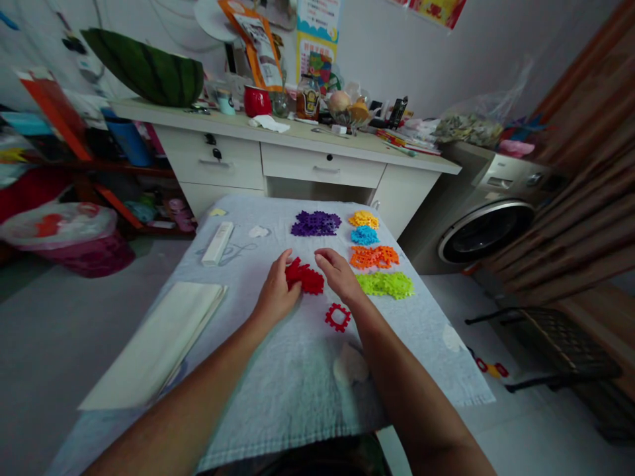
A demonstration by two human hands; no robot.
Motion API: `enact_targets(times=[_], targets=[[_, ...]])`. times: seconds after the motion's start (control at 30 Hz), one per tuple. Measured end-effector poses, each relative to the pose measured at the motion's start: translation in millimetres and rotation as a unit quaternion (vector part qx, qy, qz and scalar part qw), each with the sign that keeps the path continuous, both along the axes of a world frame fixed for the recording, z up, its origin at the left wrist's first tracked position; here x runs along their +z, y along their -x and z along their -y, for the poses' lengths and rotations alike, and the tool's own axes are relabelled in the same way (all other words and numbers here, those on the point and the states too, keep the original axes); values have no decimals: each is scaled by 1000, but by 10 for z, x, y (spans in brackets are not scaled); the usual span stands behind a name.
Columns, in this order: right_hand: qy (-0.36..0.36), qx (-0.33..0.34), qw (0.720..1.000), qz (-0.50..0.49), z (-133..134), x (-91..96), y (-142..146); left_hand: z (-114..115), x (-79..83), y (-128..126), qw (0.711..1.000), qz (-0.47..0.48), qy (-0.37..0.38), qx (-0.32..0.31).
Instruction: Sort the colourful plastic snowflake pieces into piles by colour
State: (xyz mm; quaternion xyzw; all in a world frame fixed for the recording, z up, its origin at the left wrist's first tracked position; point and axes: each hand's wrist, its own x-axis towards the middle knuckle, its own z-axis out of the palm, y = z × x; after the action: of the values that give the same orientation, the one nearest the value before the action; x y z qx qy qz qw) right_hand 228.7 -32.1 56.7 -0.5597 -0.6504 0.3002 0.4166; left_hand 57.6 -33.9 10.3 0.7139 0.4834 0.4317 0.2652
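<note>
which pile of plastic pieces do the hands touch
The red pile: the left hand and the right hand both rest fingers on it. The purple pile, yellow pile, blue pile, orange pile and green pile sit clear of the fingers.

Both hands rest on the pale blue towel-covered table (278, 396): the left hand (276, 295) and right hand (341, 274) close around a cluster of red plastic interlocking tiles (306, 277). A single red square tile (338, 317) lies just beside the right wrist; purple (315, 223), orange (374, 256) and lime-green tile piles (385, 284) sit near.
</note>
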Motion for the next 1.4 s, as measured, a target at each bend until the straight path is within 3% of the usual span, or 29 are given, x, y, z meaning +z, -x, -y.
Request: enact_targets(times=[0.1, 0.23, 0.33, 0.43, 0.57, 0.77, 0.87, 0.97, 1.07, 1.13, 1.27, 1.4], targets=[[19, -12, 998, 59, 155, 69, -168, 5, -28, 36, 998, -34, -52, 28], [49, 60, 965, 250, 532, 115, -314, 58, 14, 55, 988, -117, -86, 55], [78, 95, 920, 372, 773, 80, -292, 111, 47, 46, 979, -174, -101, 8], [89, 100, 897, 421, 857, 51, -227, 151, 44, 17, 963, -231, -123, -61], [84, 102, 899, 418, 749, 103, -172, 169, -3, -15, 954, -272, -113, -64], [4, 27, 958, 287, 480, 141, -144, 165, -57, -16, 954, -286, -82, 48], [-56, -28, 970, 234, 406, 110, -344, 154, -79, -7, 951, -284, -68, 102], [-64, -151, 954, 251, 381, 96, -767, 147, -82, 2, 951, -283, -68, 106], [-1, -292, 910, 295, 393, 73, -1242, 167, -36, -5, 955, -271, -90, 83], [79, -344, 880, 317, 412, 31, -1476, 198, 10, -29, 959, -252, -110, 66], [203, -342, 857, 326, 453, -97, -1613, 276, 55, -175, 964, -231, -134, -20], [216, -300, 866, 337, 471, -173, -1463, 319, 35, -525, 944, -268, -107, -158]])
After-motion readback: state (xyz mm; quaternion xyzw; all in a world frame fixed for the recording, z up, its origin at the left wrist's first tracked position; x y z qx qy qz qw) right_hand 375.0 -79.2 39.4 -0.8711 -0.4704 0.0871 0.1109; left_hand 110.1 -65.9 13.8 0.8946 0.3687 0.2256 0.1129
